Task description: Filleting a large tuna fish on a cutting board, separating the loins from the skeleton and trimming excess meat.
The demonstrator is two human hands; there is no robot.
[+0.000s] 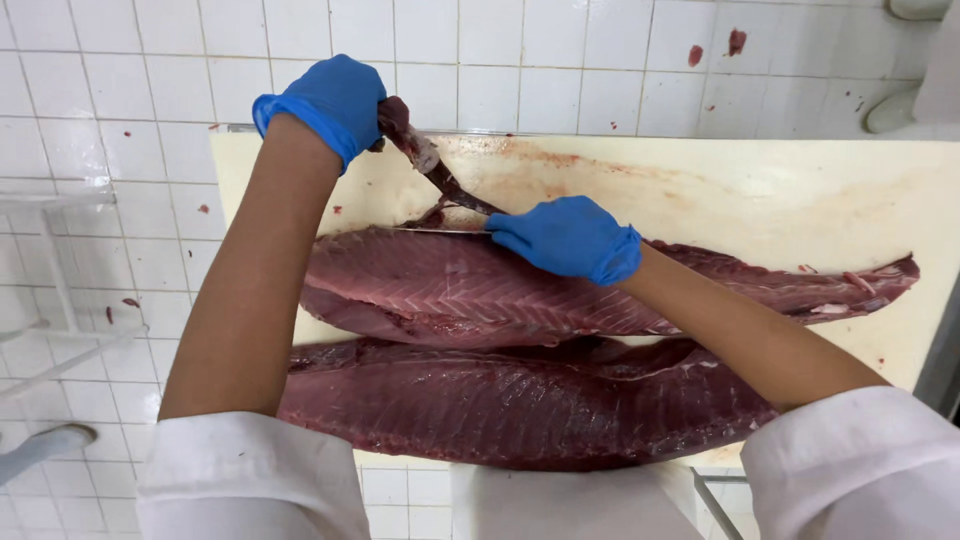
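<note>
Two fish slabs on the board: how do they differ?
The far slab is paler pink-red with clear white rib lines; the near slab is darker. The far one tapers into a long thin tail toward the right; the near one is shorter and blunter. The right hand works a knife on the far slab only. Both lie lengthwise on the cutting board.

Floor (520, 60) of white square tiles, grey grout, seen from above, all round worktop. Red scraps and smears on tiles past worktop's far right corner (737, 41) and off its left edge (131, 302). Worktop (760, 190) pale cream slab, pink-stained along far edge. White metal frame (60, 300) at left, thin bars. White boot (45, 445) at lower left; another white boot (890, 112) at upper right. Light even, bright, soft shadows.
</note>
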